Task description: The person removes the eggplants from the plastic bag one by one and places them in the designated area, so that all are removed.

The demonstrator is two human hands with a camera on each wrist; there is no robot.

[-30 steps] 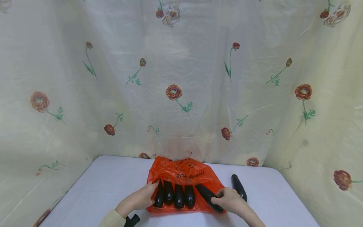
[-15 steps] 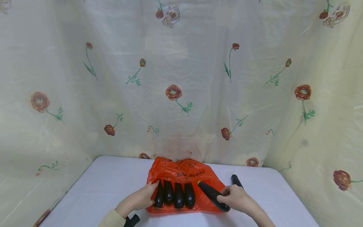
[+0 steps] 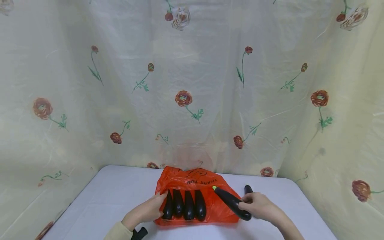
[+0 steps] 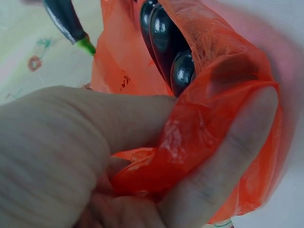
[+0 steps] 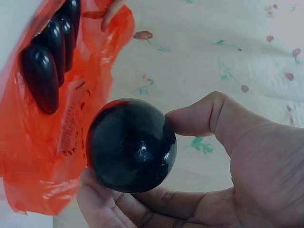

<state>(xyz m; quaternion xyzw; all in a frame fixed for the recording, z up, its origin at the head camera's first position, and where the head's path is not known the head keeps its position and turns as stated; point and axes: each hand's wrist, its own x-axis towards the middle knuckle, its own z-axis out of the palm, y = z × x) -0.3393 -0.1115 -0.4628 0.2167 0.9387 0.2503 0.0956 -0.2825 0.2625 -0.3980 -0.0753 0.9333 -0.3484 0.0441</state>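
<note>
My left hand [image 3: 149,208] pinches the left edge of a red plastic bag [image 3: 195,176]; in the left wrist view, thumb and fingers fold round the film. Several dark, glossy eggplants [image 3: 189,206] lie side by side in the bag's mouth. My right hand [image 3: 260,206] holds another eggplant [image 3: 229,200] near its rounded end. This one slants over the bag's right part, its green tip pointing up and left. Seen end-on in the right wrist view, the held eggplant [image 5: 133,145] sits between thumb and fingers, apart from those in the bag.
One more eggplant [image 3: 248,189] lies on the white table [image 3: 294,213] behind my right hand, mostly hidden by it. A floral sheet [image 3: 210,100] hangs round the back and sides. A black object [image 3: 140,232] shows beneath my left wrist.
My right hand has moved rightward with its eggplant, whose green tip has come into view from the bag. It now covers more of the table eggplant. The left hand stays put.
</note>
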